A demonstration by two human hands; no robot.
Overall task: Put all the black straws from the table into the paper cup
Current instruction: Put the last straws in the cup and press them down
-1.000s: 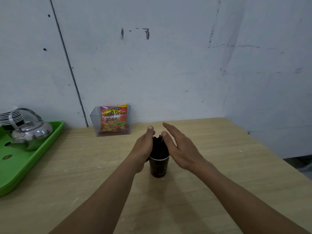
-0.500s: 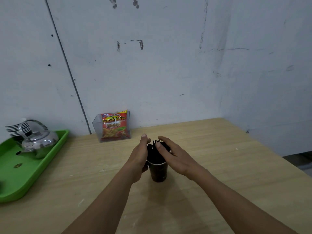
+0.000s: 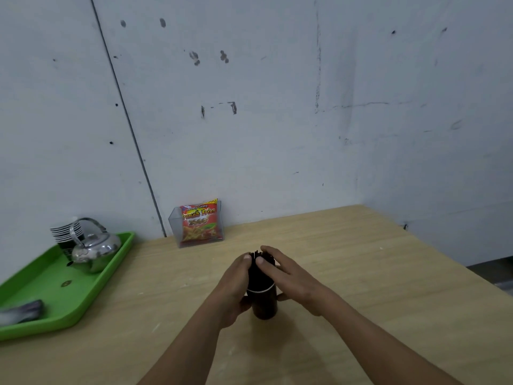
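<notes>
Since the earlier frame, your left hand and right hand are closing, fingers curled, around the bundled black plastic straws standing upright in the dark paper cup on the wooden table.

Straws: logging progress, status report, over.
Left hand and right hand cupped around black straws. Straws upright in paper cup. No loose straws visible on table.

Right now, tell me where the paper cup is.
In the head view, the paper cup stands upright mid-table, between the left hand and right hand.
</notes>
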